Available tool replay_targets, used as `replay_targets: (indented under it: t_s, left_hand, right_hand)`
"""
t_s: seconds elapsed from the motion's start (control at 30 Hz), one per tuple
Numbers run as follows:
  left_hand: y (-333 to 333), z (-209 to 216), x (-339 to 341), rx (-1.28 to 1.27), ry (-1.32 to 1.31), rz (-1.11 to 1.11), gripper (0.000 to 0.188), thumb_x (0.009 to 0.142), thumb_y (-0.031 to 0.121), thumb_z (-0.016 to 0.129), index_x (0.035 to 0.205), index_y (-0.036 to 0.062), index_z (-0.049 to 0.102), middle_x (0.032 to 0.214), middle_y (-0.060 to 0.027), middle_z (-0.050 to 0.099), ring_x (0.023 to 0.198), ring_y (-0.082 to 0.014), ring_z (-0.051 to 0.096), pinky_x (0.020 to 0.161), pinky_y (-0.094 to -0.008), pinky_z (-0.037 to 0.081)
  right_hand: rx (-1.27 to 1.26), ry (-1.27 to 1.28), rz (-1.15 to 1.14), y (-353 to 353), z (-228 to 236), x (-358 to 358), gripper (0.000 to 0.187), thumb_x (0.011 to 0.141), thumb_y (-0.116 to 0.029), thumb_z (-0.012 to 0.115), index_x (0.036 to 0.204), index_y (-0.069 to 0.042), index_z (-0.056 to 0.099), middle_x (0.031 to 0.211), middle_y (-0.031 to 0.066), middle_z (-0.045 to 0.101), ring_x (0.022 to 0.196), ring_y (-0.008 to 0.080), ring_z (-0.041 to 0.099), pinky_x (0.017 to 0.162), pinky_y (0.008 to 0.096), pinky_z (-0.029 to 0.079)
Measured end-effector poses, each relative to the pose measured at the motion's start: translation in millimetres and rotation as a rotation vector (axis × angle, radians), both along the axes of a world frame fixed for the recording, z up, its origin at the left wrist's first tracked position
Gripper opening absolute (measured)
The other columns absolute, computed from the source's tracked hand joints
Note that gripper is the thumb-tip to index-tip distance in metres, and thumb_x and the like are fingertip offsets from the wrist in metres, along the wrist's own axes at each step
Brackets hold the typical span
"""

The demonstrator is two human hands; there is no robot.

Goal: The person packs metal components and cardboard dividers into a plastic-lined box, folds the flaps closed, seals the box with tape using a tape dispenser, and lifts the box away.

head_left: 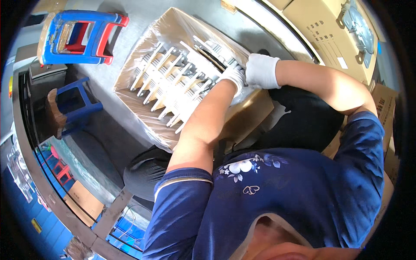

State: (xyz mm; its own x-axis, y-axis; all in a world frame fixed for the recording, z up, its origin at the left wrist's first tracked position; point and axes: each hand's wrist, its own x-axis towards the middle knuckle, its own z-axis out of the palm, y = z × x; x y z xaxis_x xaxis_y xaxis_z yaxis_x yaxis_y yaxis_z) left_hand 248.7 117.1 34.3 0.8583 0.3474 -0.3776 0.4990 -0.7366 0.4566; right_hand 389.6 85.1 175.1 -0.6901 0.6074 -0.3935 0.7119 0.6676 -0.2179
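A cardboard box (249, 113) lined with clear plastic film (149, 119) stands before me, packed with rows of white and grey metal parts with flat fins, separated by cardboard strips. My left hand (234, 79), in a white knit glove, reaches into its right end; the fingers curl down among the grey metal parts (215, 50) and are partly hidden. Right beside it, my right hand (262, 71), gloved too, is closed at the box's right edge. Its fingertips are turned away, so what it holds does not show.
Blue and red plastic stools (84, 39) stand at the far left, with a smaller blue stool (80, 102) nearer. A dark metal frame (47, 182) curves along the left. At the far right, a grey metal part (359, 30) lies on a large cardboard carton (323, 37).
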Motion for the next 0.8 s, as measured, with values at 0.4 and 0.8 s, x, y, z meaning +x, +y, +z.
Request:
replay_targets:
  t_s: [0.4,0.8]
  left_hand:
    - [-30,122,-164,-0.179,-0.086,-0.072,0.056,0.087,0.044,0.044,0.128,0.0064,0.049,0.122,-0.0218,0.053,0.115,-0.0313,0.051,0.101,-0.0385,0.037]
    - [-97,232,-219,0.096,-0.363,0.395,0.046,0.09,0.03,0.049,0.126,0.0003,0.046,0.118,-0.0231,0.054,0.103,-0.0388,0.055,0.091,-0.0412,0.044]
  right_hand:
    - [-0.176,0.183,-0.641,0,-41,77,0.032,0.081,-0.031,0.054,0.087,-0.003,0.068,0.085,0.0173,0.064,0.081,0.0337,0.061,0.076,0.0403,0.048]
    - [0.061,-0.04,-0.611,49,17,49,0.027,0.078,-0.007,0.052,0.101,-0.004,0.064,0.097,0.0203,0.064,0.094,0.0353,0.06,0.083,0.0398,0.047]
